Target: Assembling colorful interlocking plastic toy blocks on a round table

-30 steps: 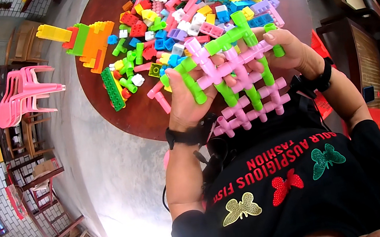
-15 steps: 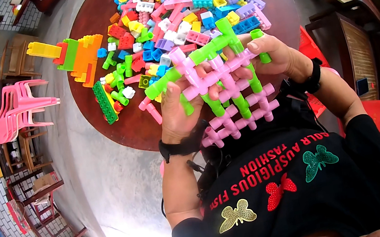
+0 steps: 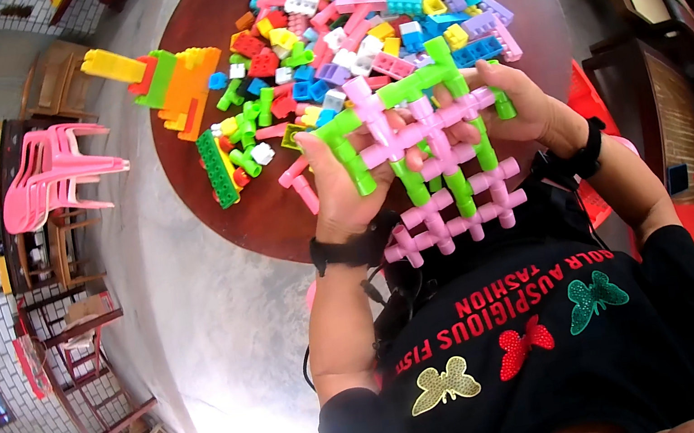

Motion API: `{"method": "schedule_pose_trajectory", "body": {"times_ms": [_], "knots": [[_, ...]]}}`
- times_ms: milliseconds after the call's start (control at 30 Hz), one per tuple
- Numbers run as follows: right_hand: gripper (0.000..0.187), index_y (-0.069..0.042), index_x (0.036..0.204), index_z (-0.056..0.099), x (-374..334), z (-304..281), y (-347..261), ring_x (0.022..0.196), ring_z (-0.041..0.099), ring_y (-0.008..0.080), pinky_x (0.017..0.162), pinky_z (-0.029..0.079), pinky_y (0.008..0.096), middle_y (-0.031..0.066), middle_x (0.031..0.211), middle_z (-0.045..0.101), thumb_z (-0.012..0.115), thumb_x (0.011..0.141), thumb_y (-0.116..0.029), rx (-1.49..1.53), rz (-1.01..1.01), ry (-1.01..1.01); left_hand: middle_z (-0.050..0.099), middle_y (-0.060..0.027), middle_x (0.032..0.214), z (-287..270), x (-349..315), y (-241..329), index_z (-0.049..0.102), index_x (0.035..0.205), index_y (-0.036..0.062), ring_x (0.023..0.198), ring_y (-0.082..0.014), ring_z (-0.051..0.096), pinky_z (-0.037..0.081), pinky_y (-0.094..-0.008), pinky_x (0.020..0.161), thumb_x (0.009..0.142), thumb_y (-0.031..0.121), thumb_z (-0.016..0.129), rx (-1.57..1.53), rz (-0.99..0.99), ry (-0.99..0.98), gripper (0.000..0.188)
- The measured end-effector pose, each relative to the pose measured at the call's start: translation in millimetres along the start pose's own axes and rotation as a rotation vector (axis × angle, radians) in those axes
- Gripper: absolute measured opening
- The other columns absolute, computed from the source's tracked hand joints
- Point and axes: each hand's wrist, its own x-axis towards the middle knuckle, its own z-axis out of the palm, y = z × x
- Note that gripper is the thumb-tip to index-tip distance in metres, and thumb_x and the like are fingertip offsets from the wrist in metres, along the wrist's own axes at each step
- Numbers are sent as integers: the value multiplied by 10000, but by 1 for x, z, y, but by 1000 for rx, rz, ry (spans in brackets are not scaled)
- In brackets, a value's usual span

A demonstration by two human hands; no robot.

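Both my hands hold up a lattice of pink and green plastic pipe blocks (image 3: 434, 130) over the near edge of the round table. My left hand (image 3: 341, 192) is closed at its left side, thumb along a green elbow-shaped piece (image 3: 353, 160). At the upper right, my right hand (image 3: 525, 102) grips the lattice beside a short green tube (image 3: 503, 103). Some fingers of both hands are behind the lattice and show only through its gaps. Its lower pink rows (image 3: 458, 221) hang in front of my black shirt.
Loose colourful blocks (image 3: 353, 32) are heaped on the round brown table (image 3: 194, 182). An orange, green and yellow block build (image 3: 184, 92) and a green-topped block piece (image 3: 217, 169) stand at its left. Stacked pink chairs (image 3: 52, 179) are farther left; a red container (image 3: 590, 107) is at right.
The whole view has shifted, so the table sits farther right. At the lattice's left end, the green piece that stuck out leftward now bends downward beside my left thumb.
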Motion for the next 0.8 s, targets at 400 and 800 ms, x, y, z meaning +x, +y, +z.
{"method": "schedule_pose_trajectory", "body": {"times_ms": [400, 800], "knots": [[757, -6, 1142, 526, -1, 5, 5, 872, 568, 179, 823, 450, 326, 81, 1009, 598, 363, 865, -690, -30, 5, 207, 621, -153, 1035, -6, -3, 5, 517, 1191, -24, 759, -298, 638, 523, -406, 689, 684, 878, 186, -43, 15, -57, 1087], [979, 28, 1051, 540, 3, 24, 0, 790, 569, 174, 764, 452, 305, 85, 835, 597, 186, 759, -838, -19, 2, 262, 642, -145, 992, -4, -4, 4, 519, 1193, -6, 672, -298, 625, 511, -416, 618, 698, 870, 225, 15, 51, 30, 1048]]}}
